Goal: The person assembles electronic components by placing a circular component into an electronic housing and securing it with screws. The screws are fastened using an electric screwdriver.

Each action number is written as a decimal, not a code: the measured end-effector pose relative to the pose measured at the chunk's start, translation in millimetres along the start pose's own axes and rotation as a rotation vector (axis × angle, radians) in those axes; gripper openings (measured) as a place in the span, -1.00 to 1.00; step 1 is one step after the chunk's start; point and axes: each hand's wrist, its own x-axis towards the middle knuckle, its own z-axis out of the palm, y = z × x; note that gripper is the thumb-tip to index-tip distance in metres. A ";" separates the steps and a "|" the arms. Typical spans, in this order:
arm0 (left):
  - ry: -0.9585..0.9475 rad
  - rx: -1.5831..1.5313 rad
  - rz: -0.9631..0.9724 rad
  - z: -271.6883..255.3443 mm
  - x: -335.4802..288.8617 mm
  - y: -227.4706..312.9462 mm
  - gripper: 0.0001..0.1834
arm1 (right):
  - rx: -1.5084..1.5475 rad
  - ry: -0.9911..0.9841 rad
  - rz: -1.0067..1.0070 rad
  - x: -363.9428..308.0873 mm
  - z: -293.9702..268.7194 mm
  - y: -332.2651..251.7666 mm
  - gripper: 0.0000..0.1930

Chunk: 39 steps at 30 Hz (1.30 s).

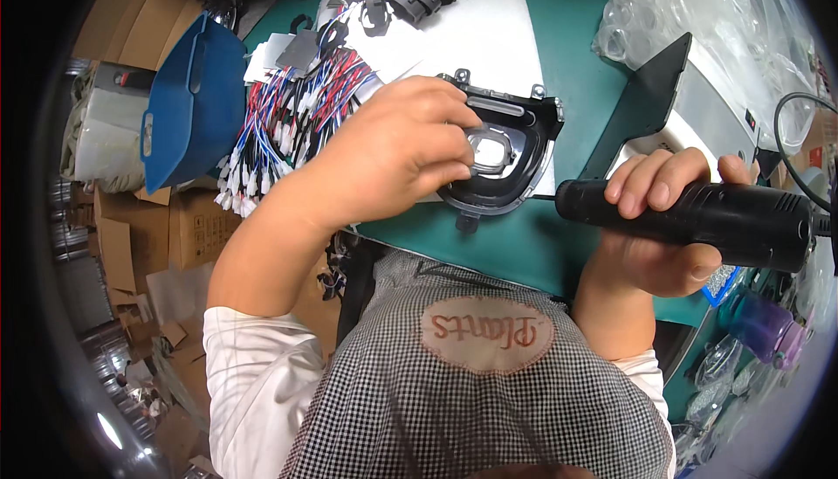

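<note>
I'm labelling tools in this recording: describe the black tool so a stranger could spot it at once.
Find the green table, then the right hand near its right side. That hand grips the black tool, a long cylinder. Unlike the curved black housing at the left hand, it is straight and thick.

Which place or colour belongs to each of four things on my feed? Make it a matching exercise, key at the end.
1. cylindrical tool
2. black plastic housing
3. bundled wires
4. open bin

A. blue all over
B. gripped in the right hand
C. mixed red, white, blue and black
D. fingers of the left hand over it

Pairs: 1-B, 2-D, 3-C, 4-A
</note>
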 end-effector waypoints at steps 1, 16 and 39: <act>0.007 0.059 0.024 5.2 -2.6 1.8 -0.85 | 0.002 -0.014 -0.011 -0.2 0.0 0.2 -0.16; 0.020 0.233 0.040 32.3 -5.6 -5.7 -0.85 | -0.011 -0.019 -0.005 0.1 2.0 1.2 -0.14; -0.088 0.666 -0.762 -94.5 -54.2 -121.4 -0.27 | 0.047 -0.031 0.005 -5.6 -1.5 0.6 -0.23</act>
